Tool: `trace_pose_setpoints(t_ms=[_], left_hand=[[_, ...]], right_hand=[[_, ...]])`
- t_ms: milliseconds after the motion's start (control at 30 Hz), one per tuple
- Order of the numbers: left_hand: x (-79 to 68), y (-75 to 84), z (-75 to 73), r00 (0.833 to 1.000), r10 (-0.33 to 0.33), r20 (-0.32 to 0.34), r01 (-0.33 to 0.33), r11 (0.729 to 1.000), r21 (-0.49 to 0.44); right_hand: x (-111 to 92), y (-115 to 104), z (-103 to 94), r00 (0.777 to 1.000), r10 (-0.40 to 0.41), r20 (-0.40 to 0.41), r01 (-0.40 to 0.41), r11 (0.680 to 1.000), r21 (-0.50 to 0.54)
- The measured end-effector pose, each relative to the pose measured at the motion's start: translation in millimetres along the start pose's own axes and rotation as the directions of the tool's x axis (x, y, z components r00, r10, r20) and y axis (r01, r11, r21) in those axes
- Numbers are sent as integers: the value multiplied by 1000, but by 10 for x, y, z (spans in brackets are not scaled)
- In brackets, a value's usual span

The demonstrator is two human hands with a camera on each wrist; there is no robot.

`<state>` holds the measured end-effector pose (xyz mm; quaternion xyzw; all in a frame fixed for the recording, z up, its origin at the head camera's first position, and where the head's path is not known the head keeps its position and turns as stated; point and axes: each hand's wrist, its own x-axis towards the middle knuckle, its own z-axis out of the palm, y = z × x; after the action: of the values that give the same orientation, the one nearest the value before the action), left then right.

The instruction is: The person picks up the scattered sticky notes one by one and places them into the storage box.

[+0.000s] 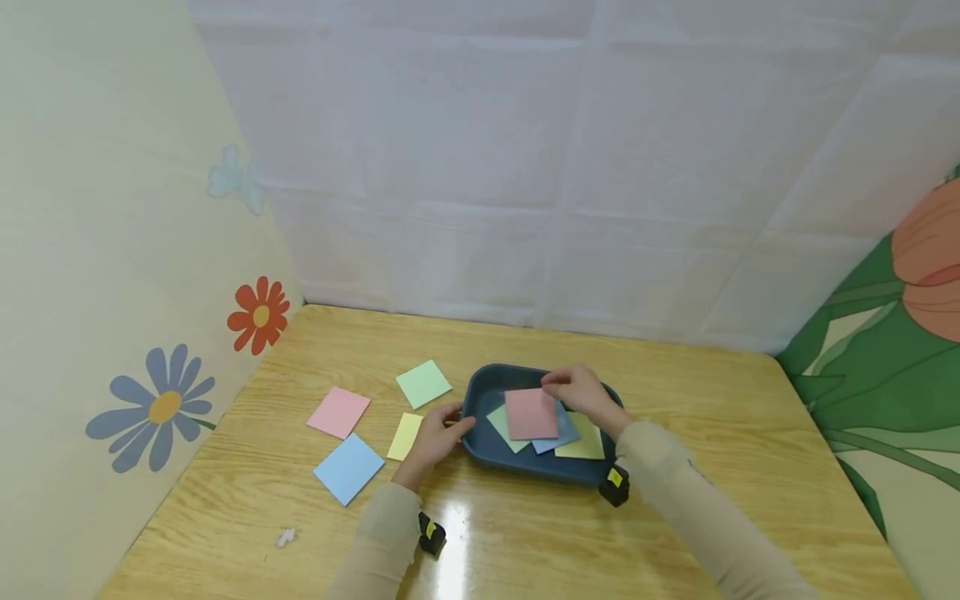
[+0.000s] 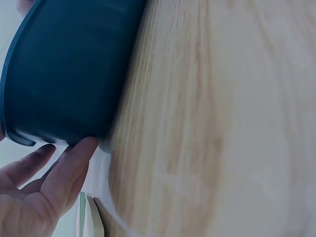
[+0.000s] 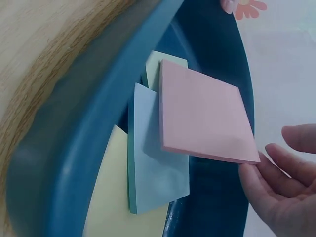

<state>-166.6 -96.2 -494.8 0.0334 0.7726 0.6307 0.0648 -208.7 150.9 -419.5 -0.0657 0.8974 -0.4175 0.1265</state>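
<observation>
A dark blue tray [image 1: 525, 471] stands on the table, with green, blue and yellow sticky-note pads inside. My left hand [image 1: 435, 439] holds the tray's left end, fingers [image 2: 69, 170] against the outside wall and the thumb at the rim. Over the tray, my right hand [image 1: 583, 393] pinches one corner of a pink sticky-note pad [image 3: 205, 116]. That pad overlaps the blue pad [image 3: 160, 173] and green pad [image 3: 153, 71] and casts a shadow on the blue one. The yellow pad [image 3: 106, 187] lies at the tray's right side.
Left of the tray, a second pink pad [image 1: 339, 412], blue pad [image 1: 348, 468], green pad [image 1: 423, 384] and yellow pad [image 1: 404, 437] lie on the wooden table [image 1: 712, 400]. A small white scrap [image 1: 287, 537] sits near the front left. A white cloth [image 1: 450, 167] hangs behind.
</observation>
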Motion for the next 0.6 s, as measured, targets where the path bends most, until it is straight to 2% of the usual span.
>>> trace_pose_setpoints(t_ms=[333, 600], left_hand=[[26, 7, 4, 1000, 23, -1, -23, 999, -35], [-2, 13, 15, 999, 33, -14, -33, 999, -14]], right_hand=[[9, 17, -32, 997, -32, -75, 35, 998, 50], [-66, 6, -67, 995, -73, -69, 84, 982, 167]])
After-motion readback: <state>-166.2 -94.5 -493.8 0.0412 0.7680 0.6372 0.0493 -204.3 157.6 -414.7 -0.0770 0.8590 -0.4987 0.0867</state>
